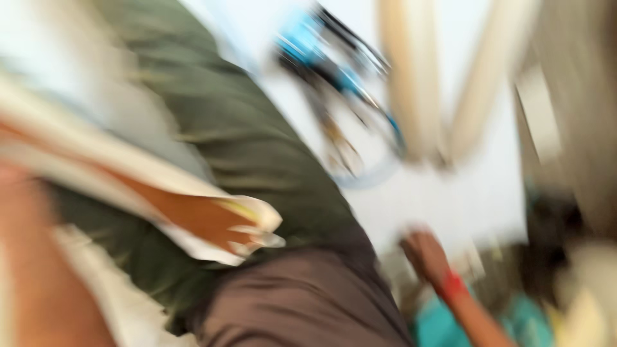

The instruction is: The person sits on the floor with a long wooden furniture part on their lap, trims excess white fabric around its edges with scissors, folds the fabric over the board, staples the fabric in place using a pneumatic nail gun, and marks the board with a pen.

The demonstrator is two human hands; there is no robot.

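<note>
pale floor [450,199] fills the middle of the blurred view, with two cream posts [411,77] rising from it at the top and a blue and black wheeled frame [340,83] beside them, its shape smeared by motion. an olive green cloth [244,141] sweeps across the left half, and a brown cloth [295,302] lies below it.

the left hand [212,218] reaches in from the left edge, forearm level and fingers pointing right. it looks closed on a white sheet [250,225] whose curled edge pokes out past the fingertips, though the blur makes the hold hard to confirm. the sheet lies along and under the hand, over the green cloth.

lower right, the right hand [424,254] stretches up from the bottom edge, a red band [453,286] at the wrist. whether it is spread or closed cannot be told, nor what it touches. teal cloth [443,328] sits just beside that forearm. everything at the right edge is too smeared to identify.
</note>
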